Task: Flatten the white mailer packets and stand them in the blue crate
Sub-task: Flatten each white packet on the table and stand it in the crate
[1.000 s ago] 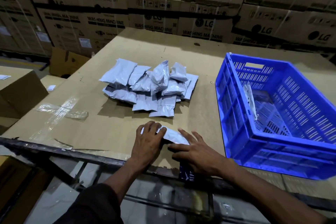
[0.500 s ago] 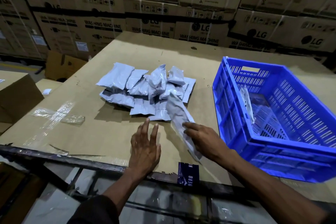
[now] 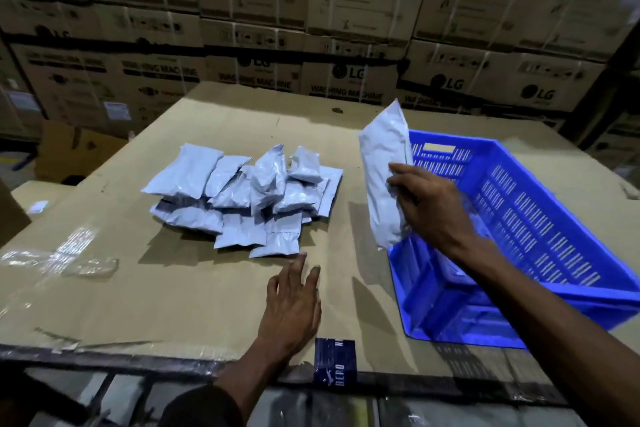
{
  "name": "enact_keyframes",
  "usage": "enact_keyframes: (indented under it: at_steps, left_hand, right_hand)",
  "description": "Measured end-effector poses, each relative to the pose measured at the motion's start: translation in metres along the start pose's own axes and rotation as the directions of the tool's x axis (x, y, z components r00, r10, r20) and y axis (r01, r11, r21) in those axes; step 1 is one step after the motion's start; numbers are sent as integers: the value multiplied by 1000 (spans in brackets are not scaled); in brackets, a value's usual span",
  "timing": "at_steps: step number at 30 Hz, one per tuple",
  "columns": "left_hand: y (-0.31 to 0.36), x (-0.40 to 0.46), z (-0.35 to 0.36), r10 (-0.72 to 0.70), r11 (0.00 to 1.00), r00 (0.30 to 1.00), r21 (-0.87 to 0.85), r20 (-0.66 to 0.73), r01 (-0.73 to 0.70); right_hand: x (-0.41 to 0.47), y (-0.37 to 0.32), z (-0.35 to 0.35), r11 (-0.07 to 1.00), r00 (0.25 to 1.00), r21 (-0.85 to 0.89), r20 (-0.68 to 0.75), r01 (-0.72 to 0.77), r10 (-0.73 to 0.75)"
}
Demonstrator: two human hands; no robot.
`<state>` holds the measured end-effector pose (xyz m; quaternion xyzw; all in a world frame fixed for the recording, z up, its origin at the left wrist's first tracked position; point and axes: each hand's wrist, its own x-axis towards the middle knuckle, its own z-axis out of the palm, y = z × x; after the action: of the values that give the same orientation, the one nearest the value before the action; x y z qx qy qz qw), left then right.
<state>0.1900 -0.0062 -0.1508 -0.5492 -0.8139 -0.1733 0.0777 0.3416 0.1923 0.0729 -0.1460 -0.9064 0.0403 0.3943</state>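
Observation:
My right hand [image 3: 429,208] grips a white mailer packet [image 3: 386,177] and holds it upright over the near-left corner of the blue crate [image 3: 540,236]. A heap of several white mailer packets [image 3: 249,194] lies on the cardboard-covered table, left of the crate. My left hand [image 3: 294,305] rests flat on the cardboard with fingers spread, just in front of the heap and touching no packet. The held packet and my right arm hide part of the crate's inside.
The cardboard tabletop [image 3: 180,288] has clear tape [image 3: 59,263] at its left and a dark blue label [image 3: 334,360] on the front edge. Stacked washing-machine cartons [image 3: 346,45] form a wall behind. Smaller boxes [image 3: 76,149] stand at the far left.
My right hand has lifted the packet off the table front and carried it up and right over the crate. My left hand let go and now lies flat on the cardboard.

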Motion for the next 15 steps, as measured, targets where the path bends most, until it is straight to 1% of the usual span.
enact_keyframes:
  at_steps: [7, 10, 12, 14, 15]
  left_hand:
    - [25, 28, 18, 24, 999, 998, 25, 60, -25]
    - [30, 37, 23, 28, 999, 997, 39, 66, -30]
    - [33, 44, 26, 29, 999, 998, 41, 63, -31]
    - [37, 52, 30, 35, 998, 998, 45, 59, -38]
    - [39, 56, 31, 36, 998, 998, 47, 57, -38]
  right_hand:
    - [20, 64, -66, 975, 997, -221, -75, -21, 5]
    - [12, 93, -80, 947, 998, -317, -64, -47, 28]
    - [3, 108, -80, 926, 998, -374, 10, -58, 66]
    - [-10, 126, -75, 898, 981, -436, 140, -62, 136]
    - [-15, 135, -70, 883, 960, -466, 216, -56, 176]
